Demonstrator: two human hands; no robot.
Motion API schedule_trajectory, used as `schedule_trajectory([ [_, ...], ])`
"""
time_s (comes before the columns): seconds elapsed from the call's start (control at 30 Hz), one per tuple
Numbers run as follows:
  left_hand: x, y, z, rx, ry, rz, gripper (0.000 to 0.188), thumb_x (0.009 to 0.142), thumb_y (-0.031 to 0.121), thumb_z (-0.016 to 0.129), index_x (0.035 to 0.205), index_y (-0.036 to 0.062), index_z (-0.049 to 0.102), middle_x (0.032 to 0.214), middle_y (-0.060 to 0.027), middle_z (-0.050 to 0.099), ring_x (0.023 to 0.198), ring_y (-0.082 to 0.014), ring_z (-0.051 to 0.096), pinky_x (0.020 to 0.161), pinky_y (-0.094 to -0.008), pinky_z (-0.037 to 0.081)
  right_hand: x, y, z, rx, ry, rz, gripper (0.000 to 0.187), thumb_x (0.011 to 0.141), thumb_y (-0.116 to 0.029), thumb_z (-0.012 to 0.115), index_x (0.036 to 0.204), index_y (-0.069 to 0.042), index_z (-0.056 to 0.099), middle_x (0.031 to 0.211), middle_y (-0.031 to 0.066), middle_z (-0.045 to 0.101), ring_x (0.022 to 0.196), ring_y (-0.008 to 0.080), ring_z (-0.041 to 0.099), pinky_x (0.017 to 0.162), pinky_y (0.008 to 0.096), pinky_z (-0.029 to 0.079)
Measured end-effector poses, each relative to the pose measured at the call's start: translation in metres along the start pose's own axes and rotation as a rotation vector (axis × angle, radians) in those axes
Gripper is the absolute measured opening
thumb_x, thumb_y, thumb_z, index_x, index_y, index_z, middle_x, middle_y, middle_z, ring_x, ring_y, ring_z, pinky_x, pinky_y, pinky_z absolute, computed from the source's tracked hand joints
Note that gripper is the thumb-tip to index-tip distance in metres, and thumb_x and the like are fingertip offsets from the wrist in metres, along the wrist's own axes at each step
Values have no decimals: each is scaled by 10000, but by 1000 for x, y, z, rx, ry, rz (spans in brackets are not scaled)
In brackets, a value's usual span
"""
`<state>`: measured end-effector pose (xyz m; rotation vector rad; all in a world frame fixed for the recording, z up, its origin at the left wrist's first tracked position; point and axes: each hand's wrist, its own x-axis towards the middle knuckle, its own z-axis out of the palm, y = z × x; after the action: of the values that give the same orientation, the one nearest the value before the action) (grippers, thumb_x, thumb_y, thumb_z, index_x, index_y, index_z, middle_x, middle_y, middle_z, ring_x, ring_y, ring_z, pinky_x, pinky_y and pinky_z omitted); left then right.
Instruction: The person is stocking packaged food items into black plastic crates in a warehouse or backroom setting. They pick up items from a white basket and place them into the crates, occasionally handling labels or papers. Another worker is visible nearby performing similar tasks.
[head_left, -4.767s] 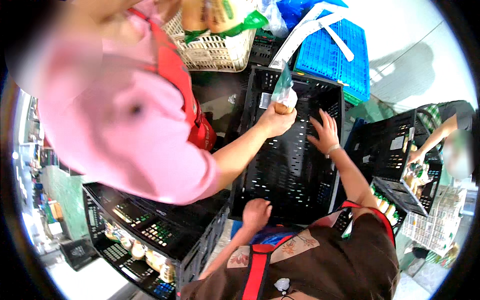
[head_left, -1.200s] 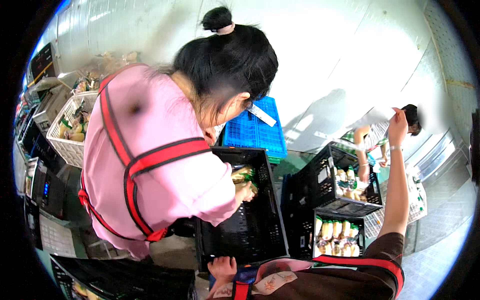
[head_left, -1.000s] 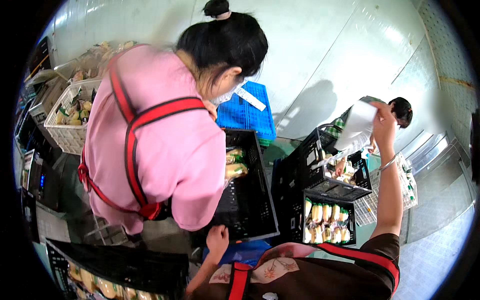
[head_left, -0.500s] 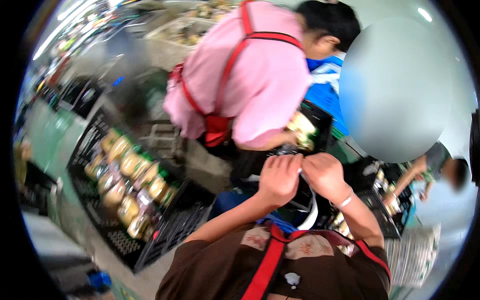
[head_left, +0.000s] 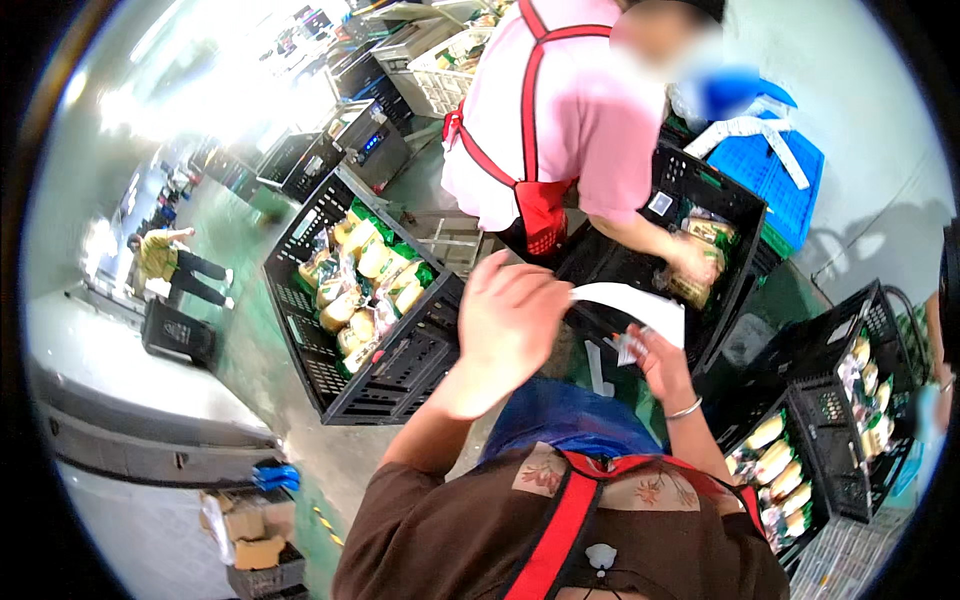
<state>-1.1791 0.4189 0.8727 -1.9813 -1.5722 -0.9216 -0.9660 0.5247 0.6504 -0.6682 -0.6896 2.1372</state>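
A curved white paper strip (head_left: 640, 300) runs between my hands. My left hand (head_left: 512, 325), slightly blurred, is closed with the strip's left end at its fingertips. My right hand (head_left: 662, 368), with a bracelet at the wrist, is below the strip's right part; its thumb and fingers pinch a small whitish piece (head_left: 627, 348) whose kind I cannot make out. Beyond my hands stands a black crate (head_left: 745, 200) with bagged bread (head_left: 712, 232) in it. A co-worker in pink reaches into that crate, a hand (head_left: 695, 260) on the bread.
To my left is another black crate (head_left: 385, 385) full of bagged loaves (head_left: 365, 265). More black crates (head_left: 835, 430) of bread stand at the right. A blue crate lid (head_left: 800, 160) bears a white strip. Farther left, a person (head_left: 160, 255) is beside a black bin (head_left: 178, 330).
My hands, close together before, are now apart, the left one farther left. The white strip now spans the space between them. The whole view has shifted, with more floor showing at left.
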Motion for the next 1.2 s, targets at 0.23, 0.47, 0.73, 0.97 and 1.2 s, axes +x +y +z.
schedule_trajectory([
  [0.23, -51, -11, -12, -157, -32, -384, 56, 768, 16, 651, 823, 17, 659, 831, -123, 673, 852, -280, 645, 793, -381, 497, -12, -100, -7, 127, -290, -523, 821, 837, -238, 675, 1473, -214, 156, 1418, 82, 382, 1239, 235, 452, 998, 398, 423],
  [0.47, -113, -40, 45, -271, -195, -416, 73, 784, 81, 634, 831, 33, 664, 854, -130, 668, 868, -303, 636, 779, -370, 502, -30, -172, -26, 244, -242, -724, 276, 815, -262, 703, 1014, -108, 590, 1013, 34, 570, 985, 215, 540, 867, 394, 469],
  [0.73, -114, -44, 106, -399, -497, -520, 681, 652, 109, 754, 1282, 88, 493, 1300, -150, 489, 1219, -317, 450, 1005, -398, 377, 9, -88, 45, -534, 22, -429, 182, 787, -30, 670, 962, -17, 621, 866, 51, 636, 811, 148, 596, 750, 290, 486],
  [0.97, -38, -27, 125, -928, -348, -583, 362, 761, 85, 676, 1104, 2, 597, 924, -116, 679, 842, -196, 647, 782, -294, 488, 46, -49, 95, -821, -168, -337, 364, 775, -132, 752, 1068, 6, 585, 970, 34, 631, 872, 99, 596, 794, 254, 476],
  [1.2, -64, -88, 124, -838, -253, -614, 113, 782, 55, 661, 874, -7, 643, 781, -123, 653, 669, -190, 608, 638, -291, 479, 79, -47, 138, -612, -156, -425, 71, 834, 36, 632, 893, -4, 623, 884, 30, 632, 804, 88, 595, 730, 235, 485],
])
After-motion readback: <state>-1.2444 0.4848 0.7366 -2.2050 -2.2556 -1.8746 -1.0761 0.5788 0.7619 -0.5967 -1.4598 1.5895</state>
